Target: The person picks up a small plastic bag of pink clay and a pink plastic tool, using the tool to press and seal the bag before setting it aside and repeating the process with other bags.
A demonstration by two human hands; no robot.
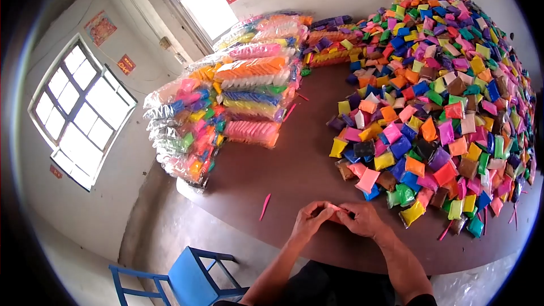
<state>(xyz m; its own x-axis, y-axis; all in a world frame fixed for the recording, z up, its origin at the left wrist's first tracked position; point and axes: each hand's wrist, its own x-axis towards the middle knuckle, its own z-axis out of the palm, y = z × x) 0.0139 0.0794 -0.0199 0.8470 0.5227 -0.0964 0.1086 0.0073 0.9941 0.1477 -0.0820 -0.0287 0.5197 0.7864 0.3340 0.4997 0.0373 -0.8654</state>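
Near the front edge of the brown table (243, 175), my left hand (313, 219) and my right hand (362, 219) meet. Between their fingertips they pinch a small pinkish-orange packet (336, 209), mostly covered by the fingers. Its exact shape is hidden. To the left of my hands a thin pink strip (264, 207) lies on the tabletop. Beyond my right hand spreads a big heap of small colourful packets (430, 136), the closest ones being a pink packet (368, 180) and a yellow packet (412, 213).
Clear bags filled with rows of coloured packets (252, 71) are stacked at the table's far left. More thin strips (446, 230) lie by the heap's front edge. A blue chair (192, 277) stands on the floor at the lower left, and a barred window (79, 107) is in the left wall.
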